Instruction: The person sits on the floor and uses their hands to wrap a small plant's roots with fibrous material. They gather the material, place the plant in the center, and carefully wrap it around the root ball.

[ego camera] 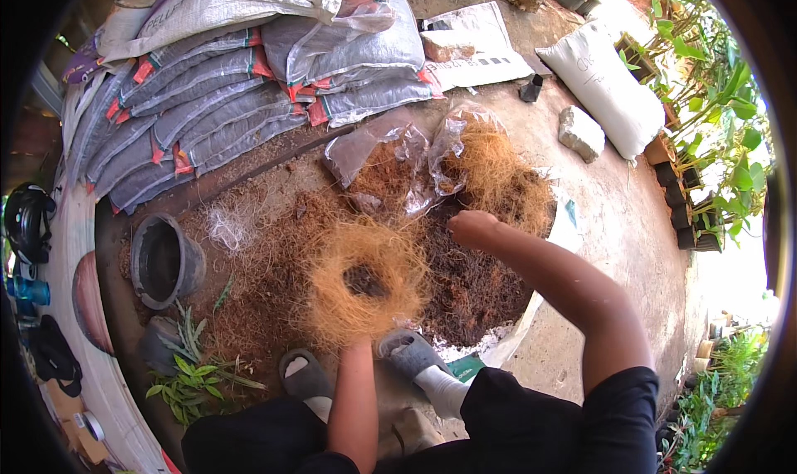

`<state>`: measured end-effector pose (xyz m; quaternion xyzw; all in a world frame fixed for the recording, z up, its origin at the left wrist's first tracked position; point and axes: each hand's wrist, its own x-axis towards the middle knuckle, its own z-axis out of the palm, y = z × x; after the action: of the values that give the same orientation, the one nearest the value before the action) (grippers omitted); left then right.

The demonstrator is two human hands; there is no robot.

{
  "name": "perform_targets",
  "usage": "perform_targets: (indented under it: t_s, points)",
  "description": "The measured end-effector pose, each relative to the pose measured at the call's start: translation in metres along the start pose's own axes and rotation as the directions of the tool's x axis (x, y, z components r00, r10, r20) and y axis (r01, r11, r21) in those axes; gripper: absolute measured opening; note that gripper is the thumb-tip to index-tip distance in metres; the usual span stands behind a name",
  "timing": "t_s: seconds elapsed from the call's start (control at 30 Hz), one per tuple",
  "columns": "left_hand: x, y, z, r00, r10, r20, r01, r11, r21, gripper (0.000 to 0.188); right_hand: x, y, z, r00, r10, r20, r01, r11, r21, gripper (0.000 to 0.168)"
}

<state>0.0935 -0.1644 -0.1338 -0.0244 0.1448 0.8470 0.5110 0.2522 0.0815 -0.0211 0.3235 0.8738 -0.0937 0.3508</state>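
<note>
A ring-shaped nest of coconut fibre [348, 312] with dark material in its hollow lies in front of me. My left forearm reaches under it, and the fibre hides my left hand. Above the heap of dark growing medium [473, 293], my right hand [473, 229] has its fingers curled together; whether they pinch anything is not visible. The heap rests on an opened sack [526, 331]. Just beyond my right hand, loose orange coconut fibre [489, 156] spills from a clear plastic bag [445, 150]. Another clear bag [355, 144] holds brown fibre to its left.
Stacked grey sacks [224, 100] fill the upper left. A black plastic pot [165, 262] and cut leafy plants [190, 384] are at the left. Tangled white string [230, 225] lies near the pot. A stone block [581, 133] and a full white sack [604, 88] are at the upper right.
</note>
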Motion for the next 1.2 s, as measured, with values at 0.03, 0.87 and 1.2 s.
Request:
perform_targets:
  t_s: [0.03,0.87,1.2]
  points:
    - [-0.001,-0.005,0.000,1.000,-0.021,0.000,0.021,1.000,-0.004,0.080,0.020,0.003,0.016,1.000,0.002,-0.029,-0.002,1.000,0.000,0.024]
    - [-0.002,0.001,-0.013,0.997,0.039,-0.060,-0.038,0.999,0.003,0.073,0.034,0.029,0.072,0.945,0.255,-0.208,-0.060,0.756,0.652,0.034]
    - [0.001,0.005,-0.020,0.996,0.076,-0.048,-0.077,0.997,-0.026,0.070,-0.073,-0.013,-0.052,0.912,0.096,-0.399,0.286,0.547,0.787,0.033]
